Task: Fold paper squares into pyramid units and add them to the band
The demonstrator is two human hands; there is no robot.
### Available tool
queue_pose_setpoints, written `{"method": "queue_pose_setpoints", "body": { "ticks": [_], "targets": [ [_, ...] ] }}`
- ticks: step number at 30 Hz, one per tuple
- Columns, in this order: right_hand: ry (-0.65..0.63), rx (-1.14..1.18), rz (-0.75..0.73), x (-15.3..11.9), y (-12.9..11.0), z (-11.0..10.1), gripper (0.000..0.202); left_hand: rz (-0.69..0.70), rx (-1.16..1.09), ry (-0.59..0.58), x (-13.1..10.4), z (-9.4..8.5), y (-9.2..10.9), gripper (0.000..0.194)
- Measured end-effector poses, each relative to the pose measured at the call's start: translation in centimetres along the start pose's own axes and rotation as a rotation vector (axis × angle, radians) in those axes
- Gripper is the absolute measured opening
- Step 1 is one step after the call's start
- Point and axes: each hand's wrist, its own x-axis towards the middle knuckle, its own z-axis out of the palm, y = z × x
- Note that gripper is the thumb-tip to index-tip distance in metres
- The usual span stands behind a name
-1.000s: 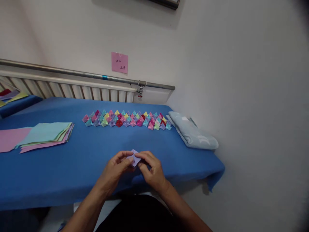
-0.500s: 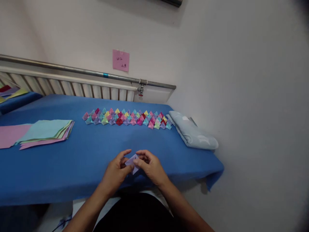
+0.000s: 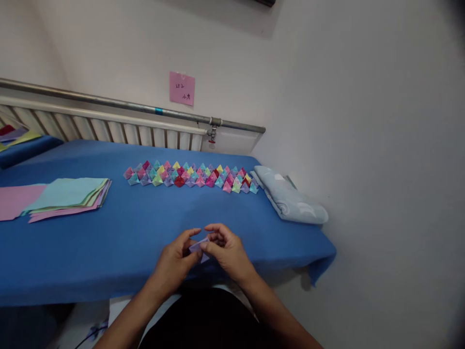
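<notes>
A small piece of folded lavender paper [image 3: 196, 246] is pinched between both hands, just above the near part of the blue-covered table [image 3: 145, 237]. My left hand [image 3: 176, 259] grips its left side, thumb in front and fingers behind. On the right side, my right hand [image 3: 228, 254] holds it with the thumb pressed on the front; its index finger arches above the paper. Parts of the paper are hidden by the thumbs. Beyond the hands, several rows of small folded paper pieces [image 3: 179, 181] in many colours stand across the table.
To the left lies a stack of coloured paper sheets [image 3: 70, 191]. A folded light-blue blanket [image 3: 290, 196] rests at the table's right end. Behind the table are a radiator [image 3: 131, 135] and a metal pipe [image 3: 109, 104], with a pink note [image 3: 182, 88] on the wall above.
The lavender paper has changed from a diamond facing me to a narrower shape, its upper part folded or tilted over. Both hands have barely moved and keep their hold.
</notes>
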Motion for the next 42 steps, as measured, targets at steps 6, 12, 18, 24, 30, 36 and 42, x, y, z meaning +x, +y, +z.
{"method": "queue_pose_setpoints", "body": {
  "ticks": [6, 12, 18, 24, 30, 36, 42],
  "targets": [
    [0.059, -0.090, -0.108, -0.1, 0.1, -0.2, 0.017, -0.097, -0.094, -0.035, -0.1, 0.0, 0.8, 0.053],
    [0.112, -0.104, -0.138, 0.0, 0.1, -0.2, 0.015, -0.194, -0.143, -0.080, -0.1, -0.2, 0.7, 0.033],
    [0.036, -0.069, -0.014, 0.2, -0.2, -0.4, 0.024, -0.186, -0.078, -0.077, -0.1, -0.6, -0.2, 0.030],
    [0.043, -0.156, -0.041, 0.1, -0.4, -0.7, 0.013, -0.195, -0.019, -0.107, -0.3, -0.8, 0.3, 0.026],
    [0.106, -0.186, -0.094, 0.1, -0.1, -0.8, 0.015, -0.207, -0.008, -0.149, -0.5, -0.7, 0.5, 0.028],
    [0.143, -0.187, -0.127, 0.4, 0.2, -0.8, 0.013, -0.268, 0.001, -0.145, -0.8, -0.5, -0.1, 0.034],
    [0.147, -0.132, -0.118, 0.9, 1.3, -1.0, 0.022, -0.285, 0.033, -0.137, -1.0, -0.2, -0.5, 0.037]
  ]
}}
